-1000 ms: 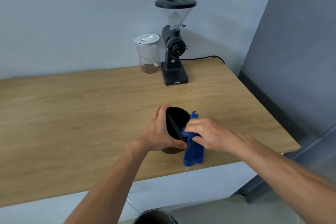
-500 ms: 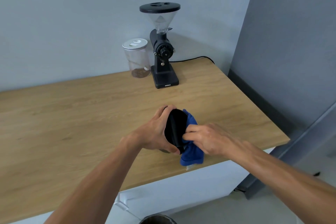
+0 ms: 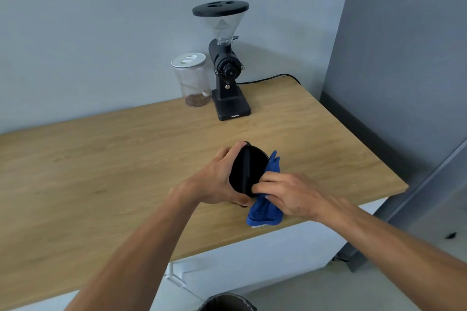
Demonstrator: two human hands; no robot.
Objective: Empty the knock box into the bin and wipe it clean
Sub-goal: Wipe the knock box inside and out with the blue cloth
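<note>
The black round knock box (image 3: 246, 171) is tilted on its side over the wooden counter (image 3: 101, 166), mouth facing right, its bar running across the opening. My left hand (image 3: 217, 182) grips it around the body from the left. My right hand (image 3: 285, 194) pinches a blue cloth (image 3: 265, 209) against the box's lower right rim; the cloth sticks up behind the rim and hangs down to the counter edge. The bin's dark rim (image 3: 226, 302) shows at the bottom edge, below the counter.
A black coffee grinder (image 3: 227, 70) with a clear hopper stands at the back by the wall, its cable running right. A clear jar (image 3: 193, 81) with a white lid sits left of it. A grey wall or cabinet (image 3: 404, 58) flanks the counter's right end.
The box has turned further onto its side, its mouth more to the right. My right hand has shifted the cloth along the rim. The view has drifted.
</note>
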